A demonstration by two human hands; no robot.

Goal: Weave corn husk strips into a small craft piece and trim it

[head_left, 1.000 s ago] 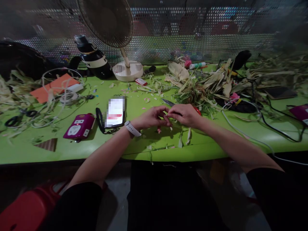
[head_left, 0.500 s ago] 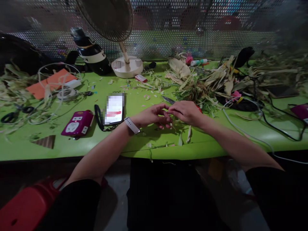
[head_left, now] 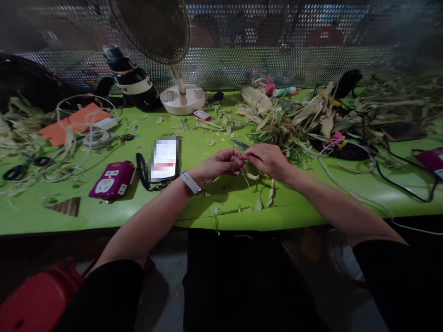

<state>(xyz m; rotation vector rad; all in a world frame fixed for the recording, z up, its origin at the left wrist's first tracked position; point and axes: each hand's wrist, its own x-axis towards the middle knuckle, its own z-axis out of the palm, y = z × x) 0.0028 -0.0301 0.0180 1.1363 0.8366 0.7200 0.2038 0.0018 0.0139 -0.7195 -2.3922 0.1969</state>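
Observation:
My left hand (head_left: 224, 162), with a pale watch band on the wrist, has its fingers curled together above the green table (head_left: 207, 216). A thin pale strip of plant (head_left: 246, 179) hangs below its fingertips. Against these fingertips, my right hand (head_left: 268, 160) is closed in a pinch; what it grips is too small to make out. A pointed metal blade (head_left: 239, 144) sticks out beyond the right hand, and a bit of red shows on its other side. Whether that hand holds the tool or it lies behind cannot be told. Pale leaf scraps (head_left: 271, 192) lie below the hands.
A phone (head_left: 164, 159) and a purple power adapter (head_left: 112, 180) lie to the left. Behind stand a fan (head_left: 183, 98) and a black bottle (head_left: 136, 87). Dried husks and green stalks (head_left: 277, 131) are heaped at back right. Scissors (head_left: 26, 167) lie far left; cables (head_left: 360, 196) run right.
The fingers of my left hand have drawn together from a looser spread. A pale leaf scrap now shows just below the hands. My right hand has barely moved.

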